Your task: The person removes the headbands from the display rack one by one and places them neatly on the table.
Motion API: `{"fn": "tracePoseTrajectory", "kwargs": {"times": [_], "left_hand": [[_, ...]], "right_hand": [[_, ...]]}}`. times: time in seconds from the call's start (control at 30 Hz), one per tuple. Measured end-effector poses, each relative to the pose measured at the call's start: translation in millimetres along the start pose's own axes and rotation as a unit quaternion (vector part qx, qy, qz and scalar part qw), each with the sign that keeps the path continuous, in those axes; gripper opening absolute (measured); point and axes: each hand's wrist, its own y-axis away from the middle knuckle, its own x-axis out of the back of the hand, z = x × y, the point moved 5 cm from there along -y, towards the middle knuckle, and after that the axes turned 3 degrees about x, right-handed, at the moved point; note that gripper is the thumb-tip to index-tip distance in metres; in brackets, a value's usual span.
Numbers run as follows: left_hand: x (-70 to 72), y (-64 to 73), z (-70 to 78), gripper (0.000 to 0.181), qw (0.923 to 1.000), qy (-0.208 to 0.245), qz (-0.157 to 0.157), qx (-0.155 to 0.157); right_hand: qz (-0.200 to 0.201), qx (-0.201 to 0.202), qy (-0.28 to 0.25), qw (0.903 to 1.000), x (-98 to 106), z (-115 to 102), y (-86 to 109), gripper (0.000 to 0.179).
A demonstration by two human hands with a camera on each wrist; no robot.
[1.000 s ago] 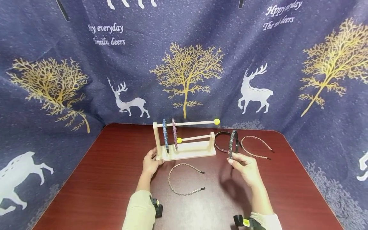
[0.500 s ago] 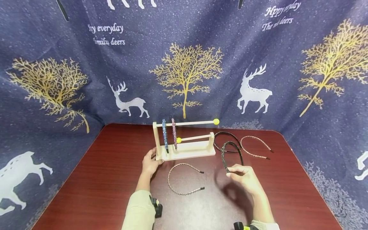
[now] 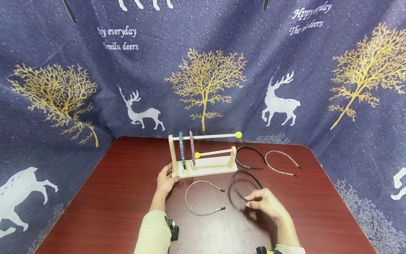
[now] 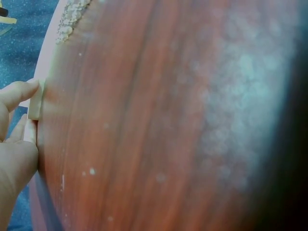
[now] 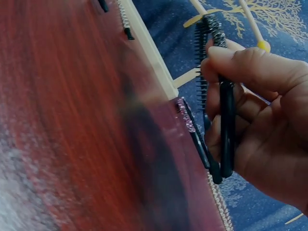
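Head view: we look down on a reddish-brown table (image 3: 111,204) before a blue cloth (image 3: 222,28) printed with gold trees and white deer. Near the table's far side stands a pale wooden stand (image 3: 209,168) with two horizontal rods, each tipped with a yellow ball. On its upper rod, toward the left, hang a blue headband (image 3: 182,150) and, just beside it, a pink-purple headband (image 3: 192,150). Our left hand (image 3: 165,180) grips the left end of the stand's base — the left wrist view shows thumb and fingers on either side of that edge. Our right hand (image 3: 266,201) pinches a black glittery headband (image 3: 233,180) near one end, holding it above the table, in front of the stand's right end; the right wrist view shows comb teeth along its inner side. A beige braided headband (image 3: 185,198) lies in front of the stand, its ends pointing right. Beyond our right hand, a dark purple headband (image 3: 243,165) and a second braided headband (image 3: 275,151) lie close together on the table.
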Motion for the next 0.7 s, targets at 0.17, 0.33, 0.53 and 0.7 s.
{"fn": "tracePoseTrajectory", "kwargs": {"times": [0.17,0.33,0.53,0.7], "left_hand": [[-0.2,-0.6,0.2,0.069,1.0000,0.005,0.000,-0.001],[-0.7,1.1,2.0,0.069,1.0000,0.001,-0.006,0.005],[-0.6,2.2,3.0,0.070,0.9999,-0.006,-0.006,0.006],[0.4,2.1,2.8,0.070,0.9999,-0.013,0.002,-0.003]], "right_hand": [[-0.024,-0.019,0.046,0.9985,-4.8,10.5,-0.9,0.016],[-0.045,-0.043,0.036,0.9974,-10.6,12.7,-0.2,0.015],[-0.059,-0.054,0.028,0.9964,-17.7,-1.5,-0.7,0.014],[-0.056,-0.052,0.033,0.9966,-20.9,-5.3,-3.5,0.012]]}}
